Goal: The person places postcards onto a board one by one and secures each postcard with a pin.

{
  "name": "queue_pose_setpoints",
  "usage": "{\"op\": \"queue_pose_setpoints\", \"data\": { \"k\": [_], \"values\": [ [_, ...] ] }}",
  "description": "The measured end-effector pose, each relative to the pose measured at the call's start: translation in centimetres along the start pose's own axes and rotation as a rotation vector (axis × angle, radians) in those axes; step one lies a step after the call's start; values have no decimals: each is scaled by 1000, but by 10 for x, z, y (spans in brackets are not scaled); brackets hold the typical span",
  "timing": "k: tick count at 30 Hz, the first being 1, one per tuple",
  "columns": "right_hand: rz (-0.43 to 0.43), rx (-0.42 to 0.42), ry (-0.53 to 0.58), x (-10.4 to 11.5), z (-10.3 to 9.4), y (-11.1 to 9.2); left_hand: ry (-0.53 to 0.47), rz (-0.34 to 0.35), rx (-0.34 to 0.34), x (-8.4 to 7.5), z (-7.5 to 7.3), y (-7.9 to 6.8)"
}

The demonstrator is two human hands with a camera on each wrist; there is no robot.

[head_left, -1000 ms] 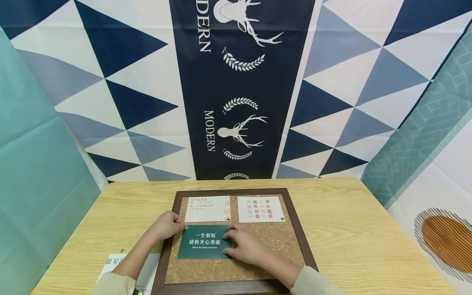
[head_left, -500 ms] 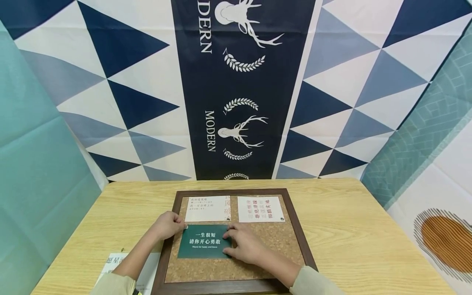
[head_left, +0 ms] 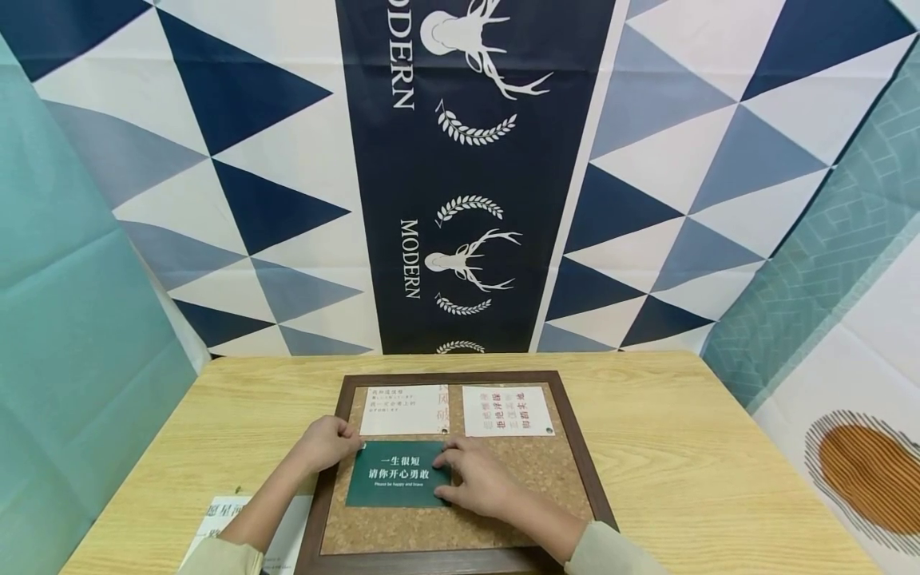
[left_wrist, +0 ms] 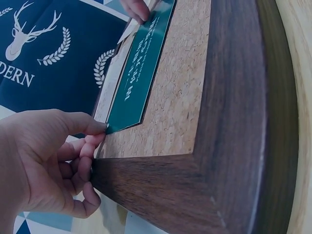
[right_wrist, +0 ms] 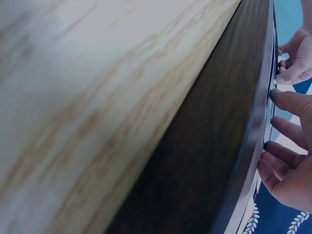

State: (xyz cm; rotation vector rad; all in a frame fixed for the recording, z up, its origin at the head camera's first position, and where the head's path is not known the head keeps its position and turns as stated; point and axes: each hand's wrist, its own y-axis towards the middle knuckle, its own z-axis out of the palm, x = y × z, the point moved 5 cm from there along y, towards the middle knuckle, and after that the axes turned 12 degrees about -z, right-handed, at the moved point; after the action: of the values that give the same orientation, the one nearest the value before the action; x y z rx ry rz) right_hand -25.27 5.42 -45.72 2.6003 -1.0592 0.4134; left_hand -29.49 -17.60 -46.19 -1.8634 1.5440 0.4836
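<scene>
A green card (head_left: 398,487) with white lettering lies on a cork board (head_left: 402,535) with a dark wooden frame. At the card's upper left corner, my left hand (head_left: 327,443) pinches with thumb and forefinger; a small pale thing shows right at the fingertips, too small to make out. The left wrist view shows the thumb (left_wrist: 87,123) on that corner and the other fingers curled near the frame. From the right, my right hand (head_left: 477,477) rests spread fingertips on the green card's right edge. In the right wrist view its fingers (right_wrist: 290,129) are seen edge-on, beyond the frame.
Two white printed cards, one at left (head_left: 402,409) and one at right (head_left: 506,411), are on the upper board, each with a small round pin at its lower right corner. Partly under the left forearm, a white sheet (head_left: 287,527) lies on the wooden table (head_left: 668,471). A patterned cloth (head_left: 287,200) hangs behind.
Both hands and the green card stay where they were on the board. Only the head view has tilted up very slightly.
</scene>
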Motion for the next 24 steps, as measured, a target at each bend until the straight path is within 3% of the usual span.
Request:
{"op": "queue_pose_setpoints", "data": {
  "k": [10, 17, 24],
  "values": [
    [-21, -30, 53, 0, -3, -6, -5, 3, -7, 0, 2, -3],
    [-30, -122, 95, -8, -12, -11, -35, 10, -33, 4, 0, -3],
    [10, -237, 158, -21, -23, -17, -85, 42, -4, 10, -3, -4]
  ]
}}
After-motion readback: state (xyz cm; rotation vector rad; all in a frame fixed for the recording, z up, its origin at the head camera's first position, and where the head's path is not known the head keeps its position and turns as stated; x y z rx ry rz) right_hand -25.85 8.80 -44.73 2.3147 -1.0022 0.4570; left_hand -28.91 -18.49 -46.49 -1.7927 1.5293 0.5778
